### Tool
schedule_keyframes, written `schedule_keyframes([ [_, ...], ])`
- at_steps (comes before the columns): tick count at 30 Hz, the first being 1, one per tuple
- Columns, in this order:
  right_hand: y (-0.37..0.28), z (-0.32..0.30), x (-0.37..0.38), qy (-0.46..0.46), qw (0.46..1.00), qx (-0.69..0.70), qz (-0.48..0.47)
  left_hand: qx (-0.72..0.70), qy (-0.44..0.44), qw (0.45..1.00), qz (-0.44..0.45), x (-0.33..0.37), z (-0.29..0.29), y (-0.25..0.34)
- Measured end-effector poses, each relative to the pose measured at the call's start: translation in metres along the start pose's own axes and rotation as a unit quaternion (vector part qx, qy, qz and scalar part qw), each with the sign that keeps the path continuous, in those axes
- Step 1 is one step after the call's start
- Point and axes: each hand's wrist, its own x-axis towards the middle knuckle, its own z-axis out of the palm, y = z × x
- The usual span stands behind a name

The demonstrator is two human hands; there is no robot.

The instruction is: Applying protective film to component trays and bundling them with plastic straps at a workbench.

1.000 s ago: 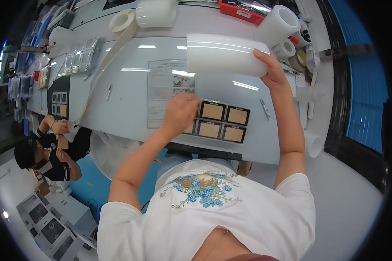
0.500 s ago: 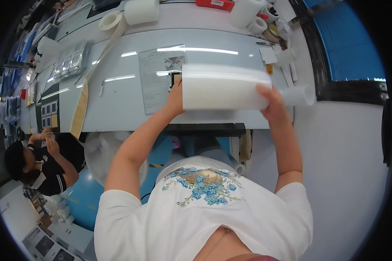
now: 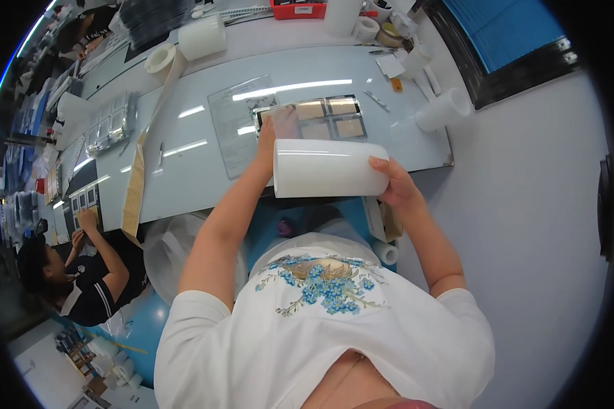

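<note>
I hold a wide white roll of film point(image 3: 327, 168) crosswise at the near edge of the glossy table point(image 3: 191, 170). My right hand point(image 3: 394, 183) grips its right end. My left hand point(image 3: 267, 140) is at its left end, where a clear sheet is drawn up from the roll toward a set of tan square panels point(image 3: 334, 117) lying on the table. Beside the panels lies a clear plastic sheet with a printed page point(image 3: 235, 123).
Another white roll point(image 3: 443, 110) lies at the right table edge, more rolls point(image 3: 201, 39) and tape rings point(image 3: 160, 58) at the back, a red tray point(image 3: 299, 8) far back. A seated person point(image 3: 82, 279) works at the left. A small white roll point(image 3: 387, 252) sits under the table.
The roll came down from above the table to its near edge, held by both hands. The panels, covered half a second ago, show again beyond the roll.
</note>
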Motion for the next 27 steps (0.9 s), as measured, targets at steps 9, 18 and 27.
schedule_keyframes([
  [9,0.029,-0.026,-0.008,-0.019,0.998,-0.027,0.055,0.047,0.166,0.922,-0.345,-0.025,0.04,-0.029],
  [18,0.093,-0.091,0.003,-0.059,0.986,-0.058,0.148,-0.078,0.165,0.918,-0.353,-0.036,0.048,-0.053],
  [27,0.115,-0.109,0.025,-0.055,0.974,-0.099,0.195,-0.131,0.179,0.911,-0.348,-0.036,0.048,-0.056],
])
